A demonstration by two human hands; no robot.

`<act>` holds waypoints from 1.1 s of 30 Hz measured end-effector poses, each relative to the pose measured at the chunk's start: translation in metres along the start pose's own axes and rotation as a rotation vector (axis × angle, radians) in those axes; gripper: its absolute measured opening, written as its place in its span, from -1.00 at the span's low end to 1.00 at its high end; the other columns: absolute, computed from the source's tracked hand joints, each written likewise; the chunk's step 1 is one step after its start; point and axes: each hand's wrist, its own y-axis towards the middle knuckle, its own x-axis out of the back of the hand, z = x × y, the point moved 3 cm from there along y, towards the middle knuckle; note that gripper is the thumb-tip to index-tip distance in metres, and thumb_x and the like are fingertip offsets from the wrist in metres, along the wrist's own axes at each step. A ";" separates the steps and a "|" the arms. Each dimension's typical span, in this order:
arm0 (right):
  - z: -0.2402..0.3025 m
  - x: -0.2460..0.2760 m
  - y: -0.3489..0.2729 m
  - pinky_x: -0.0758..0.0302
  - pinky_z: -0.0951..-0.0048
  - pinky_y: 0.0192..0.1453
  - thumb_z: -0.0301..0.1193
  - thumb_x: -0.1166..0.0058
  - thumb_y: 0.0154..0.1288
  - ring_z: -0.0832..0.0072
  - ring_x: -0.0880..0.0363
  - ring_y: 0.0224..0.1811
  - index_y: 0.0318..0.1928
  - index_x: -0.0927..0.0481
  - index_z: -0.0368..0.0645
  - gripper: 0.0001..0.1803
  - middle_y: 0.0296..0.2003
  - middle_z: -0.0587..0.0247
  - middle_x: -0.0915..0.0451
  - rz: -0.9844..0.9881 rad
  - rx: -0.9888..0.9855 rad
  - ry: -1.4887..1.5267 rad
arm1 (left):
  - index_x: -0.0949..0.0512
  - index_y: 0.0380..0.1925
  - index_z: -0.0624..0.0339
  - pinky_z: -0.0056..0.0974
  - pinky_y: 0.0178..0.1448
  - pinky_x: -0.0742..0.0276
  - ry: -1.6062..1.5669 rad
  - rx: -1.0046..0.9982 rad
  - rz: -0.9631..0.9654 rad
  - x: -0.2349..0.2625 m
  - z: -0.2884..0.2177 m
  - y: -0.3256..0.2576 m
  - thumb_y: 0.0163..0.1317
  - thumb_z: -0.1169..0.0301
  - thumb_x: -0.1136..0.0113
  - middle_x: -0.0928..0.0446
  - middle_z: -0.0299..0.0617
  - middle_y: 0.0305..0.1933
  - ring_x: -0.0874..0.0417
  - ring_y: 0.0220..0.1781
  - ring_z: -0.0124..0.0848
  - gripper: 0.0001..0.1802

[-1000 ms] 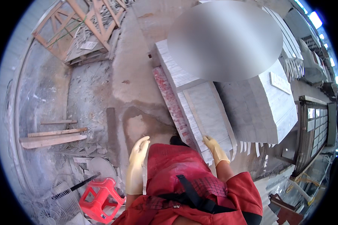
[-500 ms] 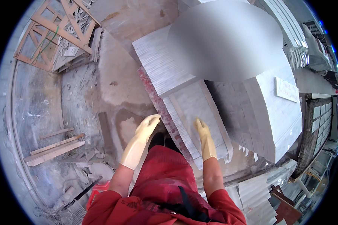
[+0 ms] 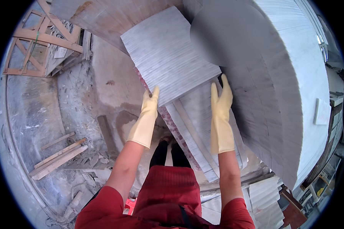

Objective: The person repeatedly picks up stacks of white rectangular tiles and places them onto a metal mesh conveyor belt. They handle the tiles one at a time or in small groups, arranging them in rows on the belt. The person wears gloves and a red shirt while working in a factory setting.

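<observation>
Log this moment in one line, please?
left hand: by slab stack, left side | right hand: by right corner | touch: unclear

Here's a dusty grey-brown concrete floor (image 3: 110,70), marked by an irregular dark stain (image 3: 119,121). Over at upper left stands a brown timber lattice frame (image 3: 49,38); below it, pale wooden planks (image 3: 59,162) lie near grey stone rubble (image 3: 94,158). Down low, a bright red plastic stool (image 3: 130,205) peeks out; lower right, pale corrugated sheets (image 3: 263,194).

Soft, even light is brightest on the tall pale stack (image 3: 309,84) at right, whose left side lies in grey shadow; the ridged slabs (image 3: 164,57) ahead show fairly sharp, a smooth oval blur (image 3: 225,34) hides the upper middle, and fisheye distortion bends straight edges near the black, blue-fringed rim
</observation>
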 end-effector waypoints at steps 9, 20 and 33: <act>-0.013 -0.074 0.116 -0.47 0.11 0.44 0.08 -0.14 0.47 -0.02 -0.55 0.38 0.41 -0.52 -0.25 -0.25 0.32 -0.14 -0.59 0.174 -0.027 -0.363 | -0.35 0.43 0.45 -0.01 0.54 -0.36 0.194 -0.175 -0.051 -0.014 0.006 0.017 0.44 -0.34 -0.08 -0.51 0.32 0.39 -0.49 0.48 0.15 0.01; -0.012 -0.097 0.119 -0.42 0.18 0.50 0.29 -0.18 0.36 0.13 -0.49 0.47 0.45 -0.51 -0.21 -0.06 0.39 -0.05 -0.56 0.279 -0.485 -0.328 | -0.39 0.46 0.33 -0.08 0.48 -0.40 -0.153 -0.269 0.048 -0.014 0.021 0.032 0.42 -0.10 -0.29 -0.54 0.09 0.40 -0.54 0.42 -0.10 -0.15; -0.021 -0.054 0.049 -0.46 0.16 0.41 0.32 -0.09 0.32 0.03 -0.61 0.34 0.28 -0.66 -0.29 -0.08 0.21 -0.19 -0.68 0.072 -0.593 -0.374 | -0.37 0.43 0.38 -0.15 0.48 -0.37 -0.088 -0.239 0.142 0.001 0.014 0.026 0.33 -0.16 -0.40 -0.56 0.08 0.35 -0.54 0.37 -0.19 -0.05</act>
